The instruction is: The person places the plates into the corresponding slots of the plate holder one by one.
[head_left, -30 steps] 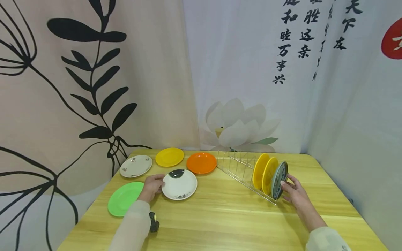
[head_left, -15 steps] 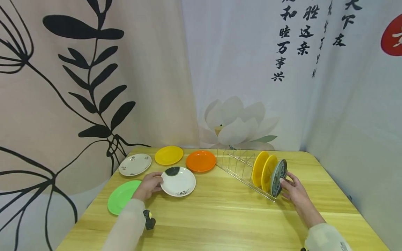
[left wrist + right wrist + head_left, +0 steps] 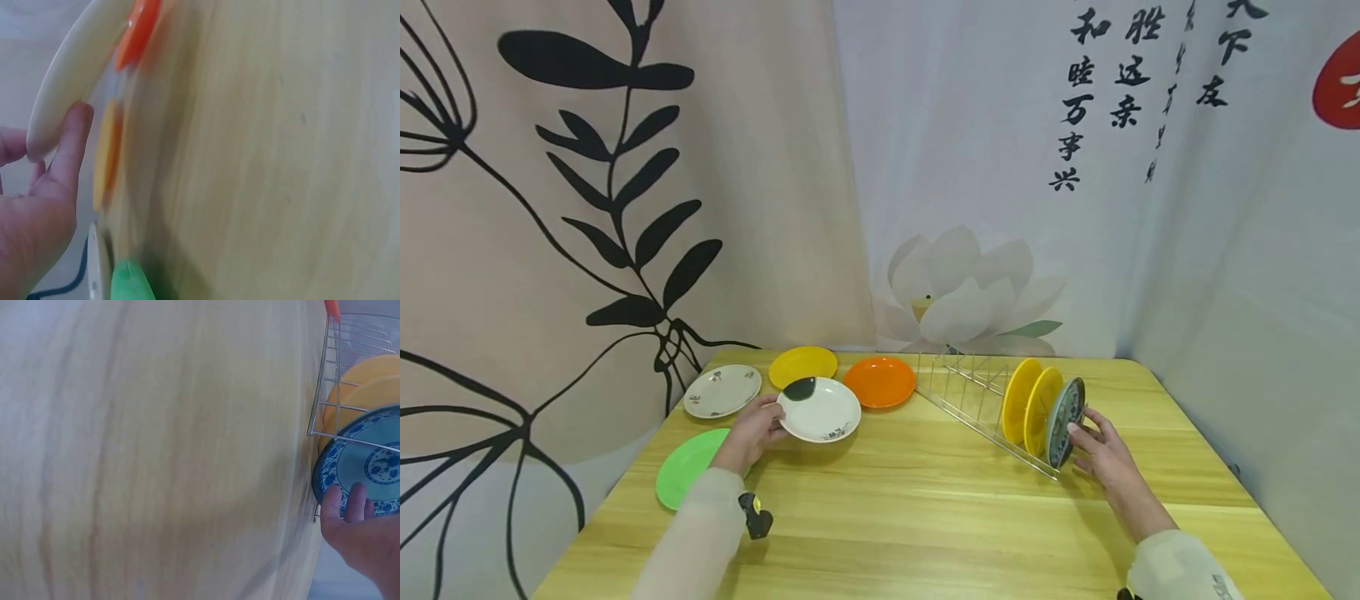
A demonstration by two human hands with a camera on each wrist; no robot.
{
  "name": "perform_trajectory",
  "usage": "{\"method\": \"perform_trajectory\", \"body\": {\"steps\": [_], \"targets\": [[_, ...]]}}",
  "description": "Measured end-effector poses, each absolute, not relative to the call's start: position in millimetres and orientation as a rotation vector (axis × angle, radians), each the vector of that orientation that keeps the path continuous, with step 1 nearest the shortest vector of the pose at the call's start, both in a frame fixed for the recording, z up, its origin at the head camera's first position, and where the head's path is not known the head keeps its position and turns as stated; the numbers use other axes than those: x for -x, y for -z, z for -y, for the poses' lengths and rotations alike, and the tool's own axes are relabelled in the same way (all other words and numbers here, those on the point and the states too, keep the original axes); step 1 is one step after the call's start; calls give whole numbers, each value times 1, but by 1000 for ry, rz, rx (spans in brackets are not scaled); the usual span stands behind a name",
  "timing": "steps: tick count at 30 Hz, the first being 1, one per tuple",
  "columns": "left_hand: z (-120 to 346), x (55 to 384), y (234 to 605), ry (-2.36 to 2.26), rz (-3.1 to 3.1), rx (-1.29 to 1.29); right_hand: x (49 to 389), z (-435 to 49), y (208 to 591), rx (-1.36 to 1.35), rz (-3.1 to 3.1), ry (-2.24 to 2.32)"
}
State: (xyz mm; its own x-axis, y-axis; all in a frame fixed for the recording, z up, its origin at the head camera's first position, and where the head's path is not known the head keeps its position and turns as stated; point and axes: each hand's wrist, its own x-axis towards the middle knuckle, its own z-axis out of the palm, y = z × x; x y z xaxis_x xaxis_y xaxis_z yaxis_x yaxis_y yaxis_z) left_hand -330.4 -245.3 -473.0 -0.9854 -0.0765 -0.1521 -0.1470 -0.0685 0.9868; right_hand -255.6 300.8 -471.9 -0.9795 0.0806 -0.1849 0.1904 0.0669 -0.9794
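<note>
My left hand point(image 3: 749, 435) pinches the left rim of a white plate point(image 3: 823, 412) with a dark patch and small floral print. In the left wrist view, the thumb lies along the underside of this white plate point(image 3: 72, 81), which is raised over the table and tilted. At the right, my right hand point(image 3: 1103, 450) holds the edge of a blue-patterned plate point(image 3: 1064, 423) standing in the near end of a wire dish rack point(image 3: 970, 421). The right wrist view shows fingertips point(image 3: 332, 495) against its blue floral border. Two yellow plates point(image 3: 1021, 400) stand upright just behind it in the rack.
On the wooden table point(image 3: 880, 533) lie a green plate point(image 3: 688, 467), a white floral plate point(image 3: 722, 391), a yellow plate point(image 3: 802, 367) and an orange plate point(image 3: 880, 382). The green one is partly behind the left forearm. A printed curtain point(image 3: 775, 167) hangs behind the table.
My left hand has lifted the white plate off the table and moved it slightly up and back, toward the orange plate. My right hand stays at the blue-patterned plate.
</note>
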Motion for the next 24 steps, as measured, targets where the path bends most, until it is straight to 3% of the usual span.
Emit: {"method": "perform_trajectory", "body": {"steps": [24], "targets": [[187,356,435,-2448,-1913,121,257,-303,476,-285,-2269,2082]]}}
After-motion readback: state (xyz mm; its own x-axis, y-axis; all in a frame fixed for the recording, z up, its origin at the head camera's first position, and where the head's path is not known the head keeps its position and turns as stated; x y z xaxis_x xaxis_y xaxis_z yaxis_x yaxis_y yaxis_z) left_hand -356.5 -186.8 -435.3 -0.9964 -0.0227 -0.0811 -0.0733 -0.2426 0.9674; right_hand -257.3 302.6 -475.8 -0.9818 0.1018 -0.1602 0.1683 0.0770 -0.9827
